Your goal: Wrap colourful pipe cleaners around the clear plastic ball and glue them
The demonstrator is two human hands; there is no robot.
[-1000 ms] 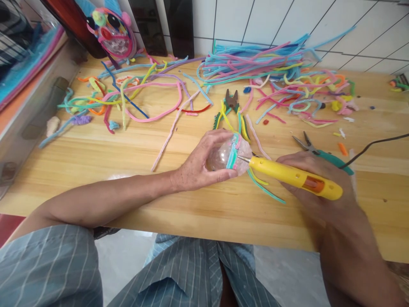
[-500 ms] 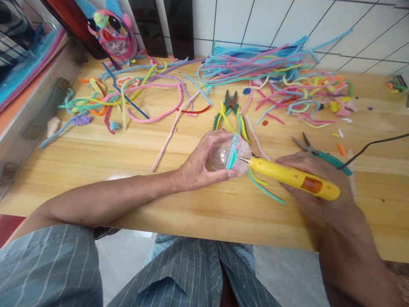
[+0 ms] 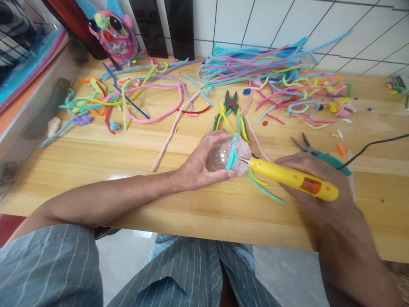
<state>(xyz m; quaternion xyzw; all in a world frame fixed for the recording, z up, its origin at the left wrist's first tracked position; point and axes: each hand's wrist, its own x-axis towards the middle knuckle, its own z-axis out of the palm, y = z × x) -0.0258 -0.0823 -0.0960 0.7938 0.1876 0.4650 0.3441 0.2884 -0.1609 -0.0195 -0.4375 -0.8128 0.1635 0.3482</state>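
A clear ball (image 3: 221, 157), banded with a teal and pink pipe-cleaner strip (image 3: 232, 154), sits low over the front middle of the wooden desk (image 3: 96, 153), cupped from its left side by the left hand (image 3: 198, 164), whose grip is closed around it with the thumb below and the fingers curled over the top. The metal nozzle (image 3: 243, 160) of a yellow tool (image 3: 294, 179) touches the ball's right face, just beside the strip. The right hand (image 3: 319, 187) is closed around the tool's rear half. From that grip the ball lies to the left and slightly farther from the person; the tool's long axis runs from lower right to upper left, pointing straight at it, and a dark cord (image 3: 373, 145) trails off to the right. Loose teal and yellow strands (image 3: 265, 189) lie on the desk under the tool. Green-handled snips (image 3: 319, 154) rest just beyond the right hand, and pliers (image 3: 230, 102) lie farther back. Behind them, heaps of coloured pipe cleaners (image 3: 255, 64) spread along the tiled wall, and a googly-eyed craft figure (image 3: 113, 30) stands at the far left corner
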